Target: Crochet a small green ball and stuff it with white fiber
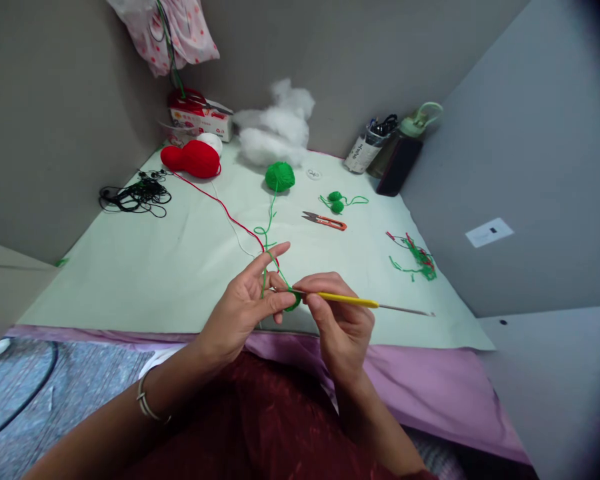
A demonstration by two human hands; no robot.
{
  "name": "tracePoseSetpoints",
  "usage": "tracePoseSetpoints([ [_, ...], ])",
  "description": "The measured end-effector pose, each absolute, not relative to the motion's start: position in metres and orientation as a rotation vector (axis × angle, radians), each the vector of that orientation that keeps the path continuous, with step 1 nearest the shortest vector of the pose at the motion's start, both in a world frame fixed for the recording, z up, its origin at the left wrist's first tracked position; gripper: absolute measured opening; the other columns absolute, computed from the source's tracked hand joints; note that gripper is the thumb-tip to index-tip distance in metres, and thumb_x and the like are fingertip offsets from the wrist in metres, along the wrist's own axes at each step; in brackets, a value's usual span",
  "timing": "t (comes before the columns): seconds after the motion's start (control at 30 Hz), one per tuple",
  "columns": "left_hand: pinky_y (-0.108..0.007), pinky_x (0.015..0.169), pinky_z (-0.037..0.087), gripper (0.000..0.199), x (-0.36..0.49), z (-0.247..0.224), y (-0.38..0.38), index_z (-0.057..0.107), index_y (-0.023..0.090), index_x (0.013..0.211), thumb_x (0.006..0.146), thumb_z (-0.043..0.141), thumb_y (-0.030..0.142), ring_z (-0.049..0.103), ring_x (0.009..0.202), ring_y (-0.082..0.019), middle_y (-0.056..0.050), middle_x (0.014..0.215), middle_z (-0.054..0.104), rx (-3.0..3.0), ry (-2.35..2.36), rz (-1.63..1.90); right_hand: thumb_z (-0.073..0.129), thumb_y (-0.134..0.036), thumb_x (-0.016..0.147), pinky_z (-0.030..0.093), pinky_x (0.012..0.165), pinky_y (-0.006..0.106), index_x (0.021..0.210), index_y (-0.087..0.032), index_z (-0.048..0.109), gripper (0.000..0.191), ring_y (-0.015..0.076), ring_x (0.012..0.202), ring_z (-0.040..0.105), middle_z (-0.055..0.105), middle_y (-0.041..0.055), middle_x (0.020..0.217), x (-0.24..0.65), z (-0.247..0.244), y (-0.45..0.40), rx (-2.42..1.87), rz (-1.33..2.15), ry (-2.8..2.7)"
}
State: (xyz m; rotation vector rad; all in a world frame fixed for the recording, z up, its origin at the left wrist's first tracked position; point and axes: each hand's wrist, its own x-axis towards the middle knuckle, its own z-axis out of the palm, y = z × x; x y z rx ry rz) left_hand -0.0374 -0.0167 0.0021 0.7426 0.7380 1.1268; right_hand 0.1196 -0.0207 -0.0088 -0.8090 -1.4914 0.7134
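My left hand pinches a small green crochet piece between thumb and fingers. Green yarn runs over its raised index finger and back to a green yarn ball. In my right hand is a crochet hook with a yellow handle, its far metal end pointing right. The hook's near tip meets the green piece between both hands; fingers partly cover the piece. Red yarn and a thin white strand pass close behind my left hand.
Orange thread snips lie beyond my right hand, near small green crocheted pieces. Yarn scraps are at the right. Red yarn, white stuffing, black cords, a pen cup and a bottle stand or lie farther back. Partitions enclose the table.
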Motion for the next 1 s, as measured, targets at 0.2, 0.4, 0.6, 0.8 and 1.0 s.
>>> tracePoseSetpoints([
  [0.2,-0.02,0.059,0.047,0.071,-0.041,0.0,-0.016,0.059,0.024,0.148,0.082,0.085,0.022,0.055,0.072,-0.011,0.002,0.085,0.064,0.834,0.777,1.125,0.066,-0.014,0.097,0.058,0.079,0.032,0.104,-0.027,0.078,0.019,0.0166,0.09,0.072,0.079,0.0019,0.098,0.119,-0.014,-0.017,-0.793,0.786,-1.41],
  [0.4,-0.022,0.063,0.051,0.05,-0.042,-0.005,-0.016,0.07,0.026,0.134,0.085,0.084,0.027,0.054,0.078,-0.013,-0.002,0.097,0.062,0.863,0.792,1.175,0.067,-0.026,0.099,0.051,0.065,0.026,0.096,-0.024,0.076,0.009,0.0106,0.067,0.062,0.077,0.0008,0.09,0.12,-0.016,-0.009,-0.767,1.046,-1.127],
  [0.6,-0.02,0.062,0.051,0.044,-0.042,-0.006,-0.016,0.072,0.025,0.129,0.086,0.082,0.026,0.053,0.082,-0.013,-0.002,0.095,0.059,0.881,0.785,1.202,0.062,-0.031,0.101,0.05,0.063,0.026,0.094,-0.022,0.069,0.013,0.0105,0.063,0.062,0.076,0.0009,0.086,0.119,-0.01,-0.007,-0.746,1.133,-1.105],
  [0.8,-0.019,0.065,0.05,0.039,-0.043,-0.006,-0.017,0.073,0.026,0.128,0.089,0.078,0.025,0.054,0.076,-0.01,0.0,0.093,0.058,0.923,0.843,1.204,0.056,-0.028,0.105,0.053,0.064,0.028,0.1,-0.023,0.069,0.015,0.0116,0.067,0.066,0.077,0.0021,0.094,0.121,-0.01,-0.013,-0.8,1.027,-1.238],
  [1.0,-0.019,0.064,0.044,0.036,-0.043,-0.003,-0.017,0.073,0.026,0.126,0.091,0.075,0.022,0.05,0.067,-0.007,0.004,0.08,0.054,1.02,0.959,1.208,0.053,-0.019,0.106,0.057,0.069,0.031,0.107,-0.025,0.071,0.019,0.0121,0.071,0.067,0.074,0.0022,0.1,0.123,-0.009,-0.017,-0.846,0.805,-1.46],
])
